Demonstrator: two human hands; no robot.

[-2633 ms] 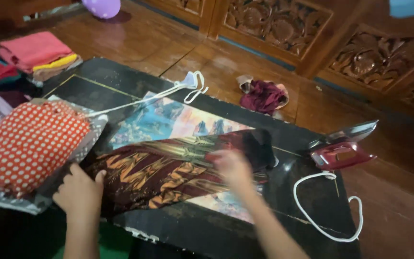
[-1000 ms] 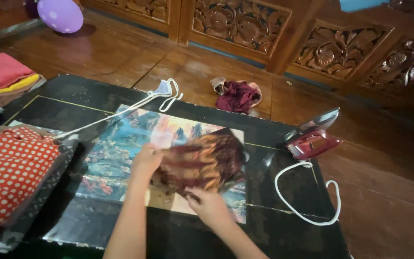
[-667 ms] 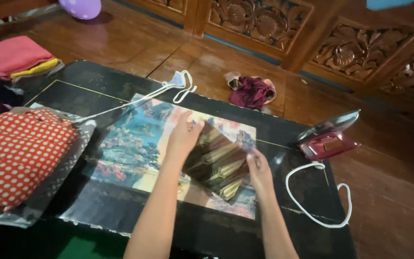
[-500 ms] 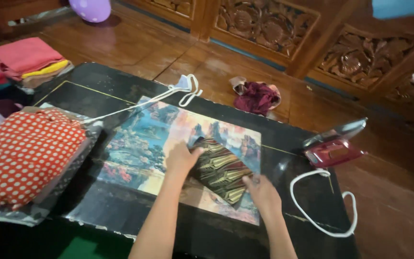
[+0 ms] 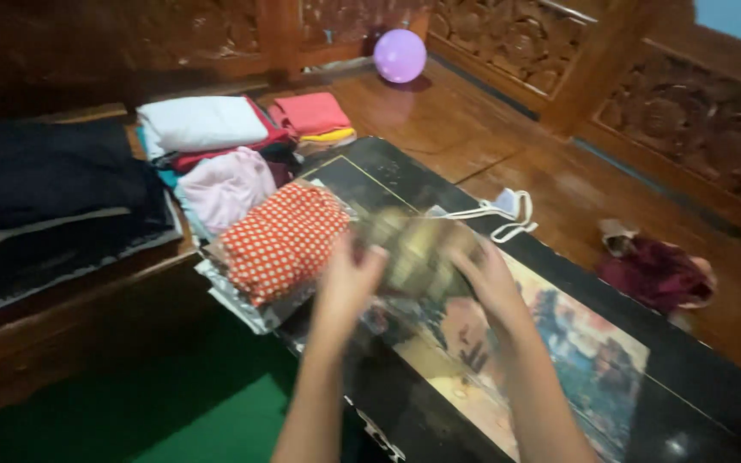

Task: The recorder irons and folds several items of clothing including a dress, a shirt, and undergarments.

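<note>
Together my left hand (image 5: 346, 279) and right hand (image 5: 484, 273) gripped the folded cloth (image 5: 413, 250), lifted off the black table (image 5: 713, 369) just beside the red dotted bundle (image 5: 283, 238). It seemed light, soft and floppy, so I judged that pinching both side edges would keep the folds from slipping open.

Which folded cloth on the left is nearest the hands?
The red white-dotted cloth, right beside the left hand. The white, pale pink and coral cloths lie farther off.

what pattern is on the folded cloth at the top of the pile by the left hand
Red with small white polka dots: the folded red cloth, clearest in the head view.
</note>
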